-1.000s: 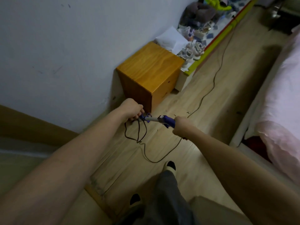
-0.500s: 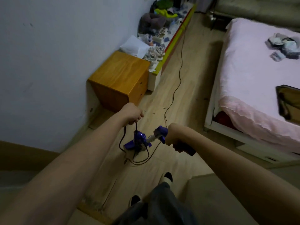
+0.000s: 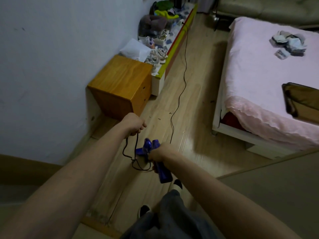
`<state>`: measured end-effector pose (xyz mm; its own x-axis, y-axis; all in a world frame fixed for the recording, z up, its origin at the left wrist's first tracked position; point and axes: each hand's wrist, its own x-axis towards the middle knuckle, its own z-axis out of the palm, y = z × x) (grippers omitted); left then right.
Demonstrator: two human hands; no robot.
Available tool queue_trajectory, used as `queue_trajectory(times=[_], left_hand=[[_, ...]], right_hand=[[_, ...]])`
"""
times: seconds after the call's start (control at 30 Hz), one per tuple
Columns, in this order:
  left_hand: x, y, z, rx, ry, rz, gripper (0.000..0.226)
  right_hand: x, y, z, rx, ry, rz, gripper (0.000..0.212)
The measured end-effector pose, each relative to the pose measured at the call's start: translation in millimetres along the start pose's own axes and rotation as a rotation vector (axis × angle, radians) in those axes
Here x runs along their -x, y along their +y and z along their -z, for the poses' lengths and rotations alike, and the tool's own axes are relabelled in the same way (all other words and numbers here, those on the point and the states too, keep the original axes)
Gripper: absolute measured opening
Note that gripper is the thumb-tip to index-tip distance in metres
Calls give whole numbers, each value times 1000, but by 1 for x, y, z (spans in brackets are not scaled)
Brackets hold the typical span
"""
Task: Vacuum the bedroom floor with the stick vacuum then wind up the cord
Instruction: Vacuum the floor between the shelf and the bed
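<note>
At the lower centre of the frame the stick vacuum (image 3: 156, 156) shows as glossy purple plastic: a rounded, bulbous body and a straight handle slanting toward the lower right. The right hand (image 3: 159, 153) is curled tightly round that handle, knuckles up. The cord (image 3: 179, 94) is a thin black line, matte and limp; it hangs in slack loops just left of the vacuum body, and a long strand snakes up the frame along the floor (image 3: 198, 94) toward the upper centre. The left hand (image 3: 133, 124), a little higher and to the left, is closed in a fist over the upper end of the loops, which dangle beneath it.

The floor is pale wood-grain plank, smooth with a dull sheen. Left of centre, against the white wall (image 3: 51, 66), stands a boxy cabinet (image 3: 120, 83) of orange varnished wood with a flat top. Behind it a long low shelf (image 3: 174, 47) with a yellow-and-red front edge runs to the upper centre; it carries pale shoes (image 3: 158, 56), a crumpled white sheet (image 3: 134, 50) and a heap of soft toys (image 3: 156, 21), too blurred to name further. At the right a bed (image 3: 259, 80) on a white frame wears a pink sheet with a wrinkled hem; a small pile of folded cloth (image 3: 287, 43) lies on it near the upper right. At the bottom, dark trouser legs (image 3: 172, 214) and black-and-white footwear show.
</note>
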<state>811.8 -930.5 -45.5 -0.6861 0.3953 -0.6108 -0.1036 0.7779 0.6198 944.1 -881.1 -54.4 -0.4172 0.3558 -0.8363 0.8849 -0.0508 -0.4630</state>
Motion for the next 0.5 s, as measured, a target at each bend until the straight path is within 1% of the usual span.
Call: queue_trajectory(times=[0.07,0.2,0.4,0.43,0.5], left_hand=[[0,0,-1,-6,4,-7,24],[-2,-5,3,-4,0,0,24],[-5,-22,5,14,2,28,22],[-5,-23,5,20,-5,35,22],[-5,-24,5,25,-18,40,23]], right_hand=[[-11,6,-18,-68,8,7,35],[-30,20,-40,-179,-18,28,39],[-43,7,-15,-428,-226,-27,30],[-44,6,-12,-447,-232,-16,26],[-45,7,-8,-441,-178,9,24]])
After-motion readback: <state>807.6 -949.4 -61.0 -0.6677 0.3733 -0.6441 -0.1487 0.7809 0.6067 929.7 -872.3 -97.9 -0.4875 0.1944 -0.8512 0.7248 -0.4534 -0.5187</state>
